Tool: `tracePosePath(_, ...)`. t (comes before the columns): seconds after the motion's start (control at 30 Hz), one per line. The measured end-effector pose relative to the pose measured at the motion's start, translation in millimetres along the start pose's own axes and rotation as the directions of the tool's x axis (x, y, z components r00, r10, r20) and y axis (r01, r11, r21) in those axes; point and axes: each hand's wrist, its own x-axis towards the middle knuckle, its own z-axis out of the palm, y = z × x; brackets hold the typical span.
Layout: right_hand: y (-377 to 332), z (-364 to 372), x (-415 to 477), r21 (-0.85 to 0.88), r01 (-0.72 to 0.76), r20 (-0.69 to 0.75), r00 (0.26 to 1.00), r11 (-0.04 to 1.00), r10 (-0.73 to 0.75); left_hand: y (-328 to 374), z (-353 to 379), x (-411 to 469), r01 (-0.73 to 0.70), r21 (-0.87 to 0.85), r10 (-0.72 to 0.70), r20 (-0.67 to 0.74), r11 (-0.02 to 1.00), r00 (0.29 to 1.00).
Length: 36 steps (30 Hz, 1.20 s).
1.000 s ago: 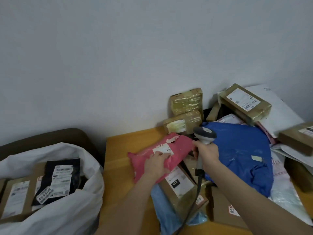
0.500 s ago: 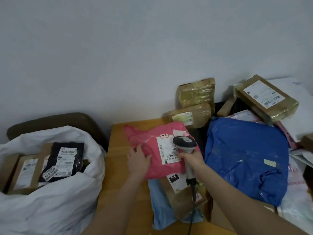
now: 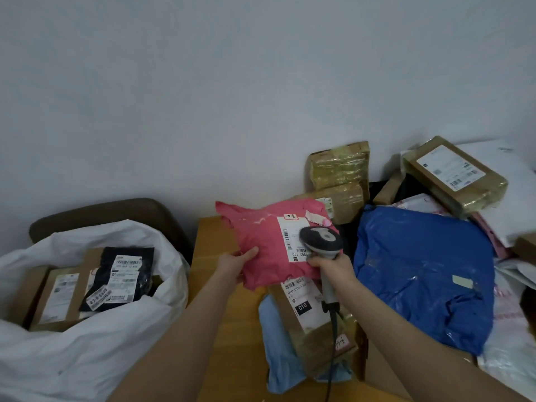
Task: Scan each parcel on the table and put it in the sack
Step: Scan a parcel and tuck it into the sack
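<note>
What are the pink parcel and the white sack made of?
Pink parcel: likely thin plastic mailer film, slightly glossy, crumpled and creased. White sack: looks like soft woven or plastic fabric, matte, slumping in folds; weave too blurred to tell.

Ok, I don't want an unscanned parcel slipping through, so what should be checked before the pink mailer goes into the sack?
1. Grip: the left hand pinches the pink plastic mailer at its lower left edge: ok.
2. Label: the mailer's white barcode label faces up: ok.
3. Aim: the right hand holds the grey handheld scanner, head over the label: ok.
4. Scan registered: no light or readout shows: cannot tell.
5. Drop spot: the large white sack gapes open, with a black pouch and a brown box inside and room on top: ok.
</note>
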Motion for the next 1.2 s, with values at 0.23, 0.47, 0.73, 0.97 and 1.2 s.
tracePosePath(0.23,-19,-20,-29,0.113,0.077,-0.037,0.997,0.991,-0.073,34,-4,-30,-0.136,0.021,0.136,-0.014,0.991,0.991)
tracePosePath(0.47,-19,-35,-54,0.18,0.151,-0.109,0.985,0.972,-0.133,48,21,-63,-0.164,0.27,0.136,0.12,0.949,0.983)
tracePosePath(0.73,-18,-39,-61,0.139,0.203,-0.114,0.976,0.969,-0.188,43,42,-69,-0.106,0.263,0.064,0.166,0.959,0.984)
tracePosePath(0.97,-18,-41,-61,0.138,0.214,-0.104,0.974,0.967,-0.201,38,53,-71,-0.061,0.252,0.025,0.144,0.966,0.989)
tracePosePath(1.2,-16,-35,-59,0.132,0.216,-0.125,0.972,0.967,-0.2,35,61,-71,-0.077,0.232,0.047,0.132,0.97,0.99)
